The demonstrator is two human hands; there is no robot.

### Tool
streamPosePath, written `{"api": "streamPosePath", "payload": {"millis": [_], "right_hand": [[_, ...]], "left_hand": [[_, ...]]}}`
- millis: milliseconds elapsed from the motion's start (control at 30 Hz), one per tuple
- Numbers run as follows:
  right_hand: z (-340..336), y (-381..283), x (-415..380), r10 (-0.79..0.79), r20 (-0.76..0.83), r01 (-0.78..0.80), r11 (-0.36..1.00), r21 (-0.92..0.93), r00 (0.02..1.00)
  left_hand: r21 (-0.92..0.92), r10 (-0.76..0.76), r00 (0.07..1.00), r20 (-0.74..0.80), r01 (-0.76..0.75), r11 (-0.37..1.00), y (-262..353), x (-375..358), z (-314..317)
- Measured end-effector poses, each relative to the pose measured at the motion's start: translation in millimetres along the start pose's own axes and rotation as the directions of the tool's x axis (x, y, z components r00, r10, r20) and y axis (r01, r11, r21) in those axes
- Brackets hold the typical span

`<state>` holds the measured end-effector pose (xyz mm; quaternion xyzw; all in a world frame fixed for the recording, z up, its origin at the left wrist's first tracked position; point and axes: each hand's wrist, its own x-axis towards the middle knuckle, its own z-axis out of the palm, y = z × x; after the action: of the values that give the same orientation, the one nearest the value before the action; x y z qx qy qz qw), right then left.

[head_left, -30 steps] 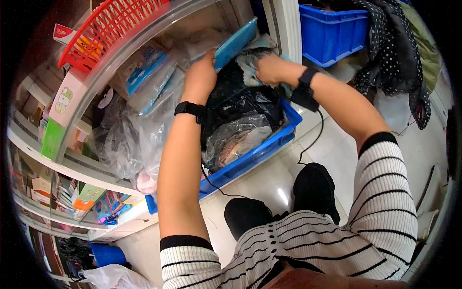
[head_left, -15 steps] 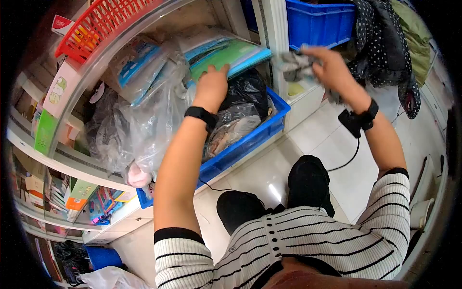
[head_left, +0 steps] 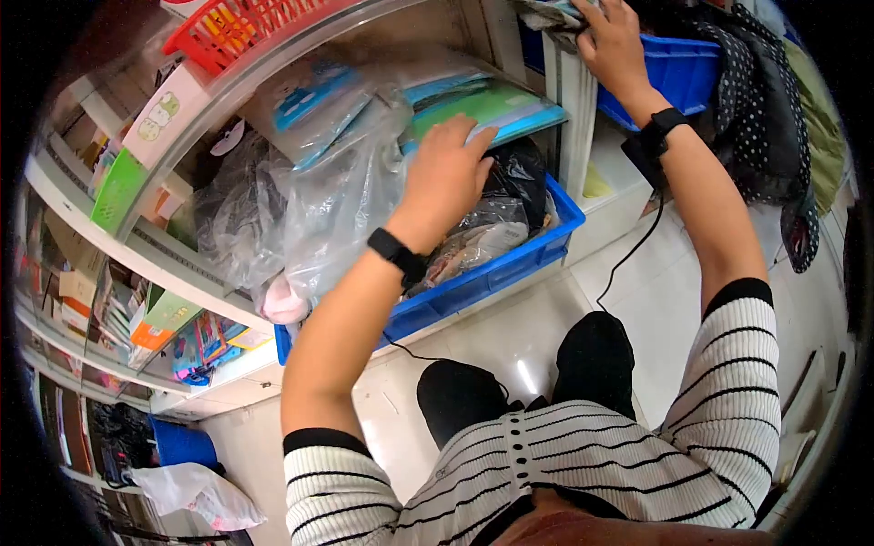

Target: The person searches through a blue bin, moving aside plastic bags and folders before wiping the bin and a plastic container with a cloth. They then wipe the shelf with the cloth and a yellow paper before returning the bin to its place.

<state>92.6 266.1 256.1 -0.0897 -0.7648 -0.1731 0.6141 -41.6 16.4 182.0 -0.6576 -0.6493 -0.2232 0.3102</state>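
My right hand is closed on a crumpled grey cloth at the top edge of the view, by the white cabinet post. Part of the cloth is cut off by the frame. My left hand lies over a stack of green and blue plastic-wrapped folders, fingers stretched out and thumb apart. Beneath the folders, a blue crate holds a black plastic bag and clear bags of goods. Left of that hand is a large clear plastic bag.
A red basket stands on the glass-edged shelf at upper left. At upper right are another blue crate and a dark dotted garment. A blue bucket and a white plastic bag sit at lower left.
My right hand has moved up and away with the grey cloth, toward the top of the cabinet post. My left hand stays at the folders, now further over their near edge. The view has shifted slightly.
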Motion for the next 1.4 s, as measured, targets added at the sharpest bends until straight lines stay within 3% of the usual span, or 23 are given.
{"api": "streamPosePath", "payload": {"millis": [67, 167, 267, 300, 333, 367, 400, 433, 500, 533, 700, 900, 1033, 1100, 1133, 1200, 1233, 1300, 1400], "right_hand": [[-1, -4, 5, 0.024, 0.003, -0.024, 1.0, 0.019, 1.0], [6, -4, 7, 0.065, -0.048, -0.066, 0.998, -0.014, 0.997], [11, -5, 4, 0.06, -0.049, -0.063, 0.996, -0.067, 0.997], [14, -4, 3, 0.062, -0.053, -0.065, 0.996, -0.063, 0.997], [17, -3, 2, 0.073, -0.04, -0.076, 0.993, -0.087, 0.997], [19, -2, 1, 0.085, -0.026, -0.088, 0.99, -0.113, 0.996], [23, 0, 0, 0.09, -0.027, -0.093, 0.989, -0.114, 0.996], [26, 1, -3, 0.095, -0.023, -0.097, 0.988, -0.12, 0.995], [30, 4, -4, 0.1, -0.021, -0.102, 0.986, -0.131, 0.995], [30, 4, -5, 0.079, -0.035, -0.084, 0.987, -0.14, 0.996], [37, 7, -8, 0.021, -0.084, -0.034, 0.987, -0.155, 0.996], [41, 7, -10, 0.035, -0.072, -0.049, 0.976, -0.211, 0.997], [45, 6, -12, 0.074, -0.038, -0.081, 0.967, -0.243, 0.997], [45, 6, -12, 0.085, -0.04, -0.092, 0.97, -0.227, 0.996], [45, 7, -12, 0.087, -0.035, -0.093, 0.968, -0.235, 0.996], [46, 7, -12, 0.089, -0.028, -0.093, 0.966, -0.241, 0.996], [46, 7, -12, 0.087, -0.031, -0.092, 0.964, -0.251, 0.996], [46, 7, -13, 0.087, -0.032, -0.092, 0.961, -0.261, 0.996], [48, 9, -13, 0.08, -0.036, -0.087, 0.961, -0.264, 0.996]], "left_hand": [[-0.067, -0.037, 0.999, -0.032, 0.034, 0.997, -9, 5, -29], [-0.051, -0.29, 0.939, -0.186, 0.286, 0.957, -77, 9, -51], [0.14, -0.609, 0.747, -0.266, 0.655, 0.742, -185, -7, -66], [0.406, -0.657, 0.704, -0.27, 0.702, 0.585, -219, -18, -65], [0.114, -0.815, 0.543, -0.201, 0.84, 0.531, -247, -27, -66], [-0.16, -0.928, 0.352, -0.121, 0.916, 0.368, -275, -36, -67], [-0.539, -0.946, 0.31, 0.099, 0.815, 0.211, -278, -42, -72], [-0.536, -0.944, 0.312, 0.102, 0.817, 0.212, -282, -43, -75], [-0.674, -0.948, 0.18, 0.262, 0.738, -0.046, -293, -40, -79], [-0.672, -0.947, 0.183, 0.265, 0.739, -0.045, -299, -38, -79], [-0.386, -0.914, 0.338, 0.225, 0.892, 0.235, -308, -34, -82], [-0.354, -0.866, 0.404, 0.294, 0.888, 0.294, -297, -27, -91], [-0.663, -0.885, 0.33, 0.33, 0.748, 0.032, -279, -14, -91], [-0.606, -0.93, 0.17, 0.326, 0.792, -0.068, -224, 16, -100], [-0.605, -0.93, 0.168, 0.326, 0.793, -0.069, -226, 15, -100], [-0.752, -0.815, 0.236, 0.53, 0.575, -0.323, -236, 14, -96], [-0.752, -0.815, 0.235, 0.53, 0.574, -0.323, -241, 12, -91], [-0.829, -0.833, 0.328, 0.444, 0.503, -0.244, -247, 9, -84], [-0.822, -0.83, 0.314, 0.462, 0.503, -0.268, -250, 13, -80]]}}
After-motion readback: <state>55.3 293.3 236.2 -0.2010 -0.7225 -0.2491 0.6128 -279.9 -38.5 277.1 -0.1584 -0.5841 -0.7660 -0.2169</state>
